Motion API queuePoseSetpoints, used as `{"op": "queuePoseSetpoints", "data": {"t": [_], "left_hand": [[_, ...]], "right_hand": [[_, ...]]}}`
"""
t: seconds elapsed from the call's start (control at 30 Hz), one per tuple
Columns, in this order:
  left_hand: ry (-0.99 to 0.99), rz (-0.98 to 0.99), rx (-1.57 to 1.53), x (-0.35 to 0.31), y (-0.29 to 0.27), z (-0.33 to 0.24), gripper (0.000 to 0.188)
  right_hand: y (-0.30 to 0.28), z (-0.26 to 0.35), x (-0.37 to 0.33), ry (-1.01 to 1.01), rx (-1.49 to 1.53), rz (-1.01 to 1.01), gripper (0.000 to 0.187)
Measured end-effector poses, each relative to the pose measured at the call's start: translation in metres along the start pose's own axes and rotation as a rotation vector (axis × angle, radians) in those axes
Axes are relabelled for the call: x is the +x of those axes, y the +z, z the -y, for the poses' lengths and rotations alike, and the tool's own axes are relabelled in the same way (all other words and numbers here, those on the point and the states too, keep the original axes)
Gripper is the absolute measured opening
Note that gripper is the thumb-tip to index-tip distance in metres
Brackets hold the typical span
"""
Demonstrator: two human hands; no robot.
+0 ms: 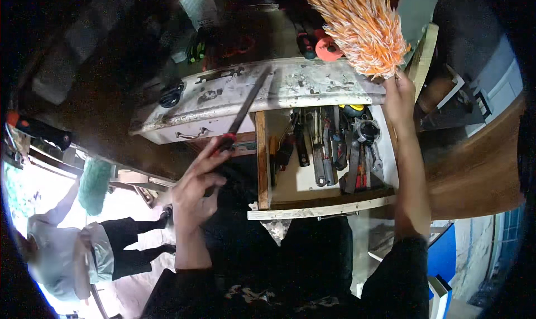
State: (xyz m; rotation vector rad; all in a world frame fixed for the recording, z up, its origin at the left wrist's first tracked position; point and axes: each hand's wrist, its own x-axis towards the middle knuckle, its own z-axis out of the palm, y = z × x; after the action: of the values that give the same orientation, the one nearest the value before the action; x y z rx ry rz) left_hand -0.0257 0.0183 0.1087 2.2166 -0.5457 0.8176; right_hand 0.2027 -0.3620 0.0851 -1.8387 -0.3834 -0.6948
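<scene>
My left hand [192, 193] pinches the red-and-black handle of a long tool with a dark, narrow blade, possibly a file [250, 104]. Its blade slants up and away over the worn white dresser top [285, 98]. In my right hand [401, 98] is the base of a fluffy orange-and-white duster [365, 31], raised over the dresser's right end. Between my arms, a pulled-out drawer [296, 195] holds several hand tools, among them a spanner [377, 160] and a yellow-and-black item [353, 111] at the back.
A closed drawer [173, 132] with a metal pull sits left of the open one. Small tools and a red round item [328, 49] lie behind. At far left stands another person [67, 246] near a green duster [95, 185]. Blue panels [442, 252] stand lower right.
</scene>
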Motion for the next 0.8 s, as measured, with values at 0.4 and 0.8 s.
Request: {"op": "queuePoseSetpoints", "data": {"t": [0.4,0.8], "left_hand": [[-0.158,-0.027,0.021,-0.055,0.060,0.035,0.044],[-0.185,0.013,-0.077,-0.063,0.062,0.038,0.043]], "right_hand": [[-0.096,0.083,-0.094,-0.009,-0.459,0.524,0.032],[-0.094,0.102,-0.110,0.024,-0.870,0.766,0.020]]}}
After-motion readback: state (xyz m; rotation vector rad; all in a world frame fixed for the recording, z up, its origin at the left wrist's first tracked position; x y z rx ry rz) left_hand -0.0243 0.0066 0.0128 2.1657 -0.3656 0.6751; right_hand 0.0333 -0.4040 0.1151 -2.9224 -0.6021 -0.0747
